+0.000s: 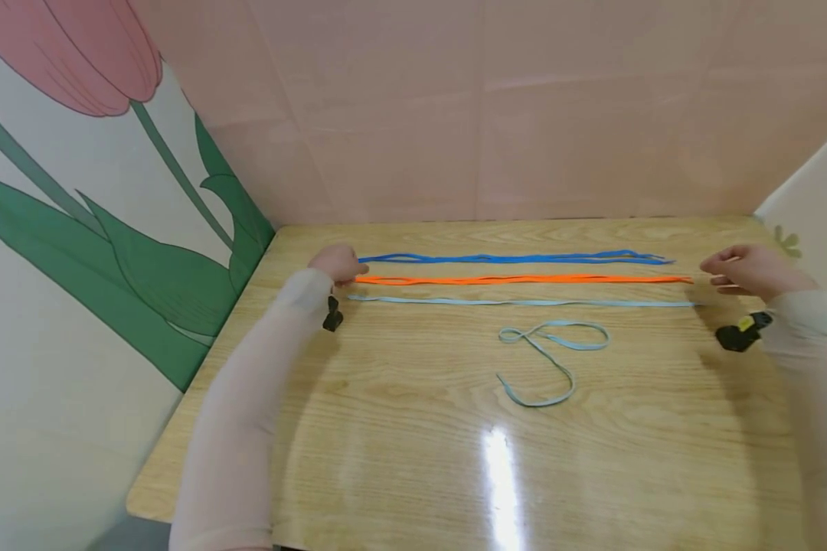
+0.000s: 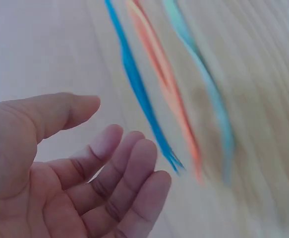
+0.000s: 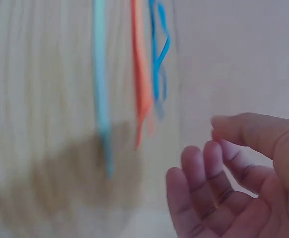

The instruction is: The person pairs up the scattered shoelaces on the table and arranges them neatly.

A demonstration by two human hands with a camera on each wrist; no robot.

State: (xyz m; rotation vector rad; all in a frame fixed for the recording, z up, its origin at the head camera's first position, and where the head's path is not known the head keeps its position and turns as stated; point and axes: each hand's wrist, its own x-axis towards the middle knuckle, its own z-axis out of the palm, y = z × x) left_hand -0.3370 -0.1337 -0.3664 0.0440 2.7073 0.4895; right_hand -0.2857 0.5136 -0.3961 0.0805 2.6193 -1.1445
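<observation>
Blue laces (image 1: 510, 259) lie in a long straight bundle near the table's far edge. In front of them runs an orange bundle of laces (image 1: 524, 280), then a straight pale blue lace (image 1: 448, 301). My left hand (image 1: 338, 264) is at the left ends of the blue and orange bundles; the left wrist view shows its fingers (image 2: 142, 168) loosely bent with nothing between them. Off the right ends, my right hand (image 1: 758, 272) hovers. Its thumb (image 3: 253, 130) and fingers are relaxed and hold nothing in the right wrist view.
A second pale blue lace (image 1: 570, 375) lies looped and curved on the wooden table (image 1: 400, 444), nearer the front. A pink wall covering (image 1: 482, 138) stands behind the table, and a tulip-printed panel (image 1: 145, 191) borders the left side.
</observation>
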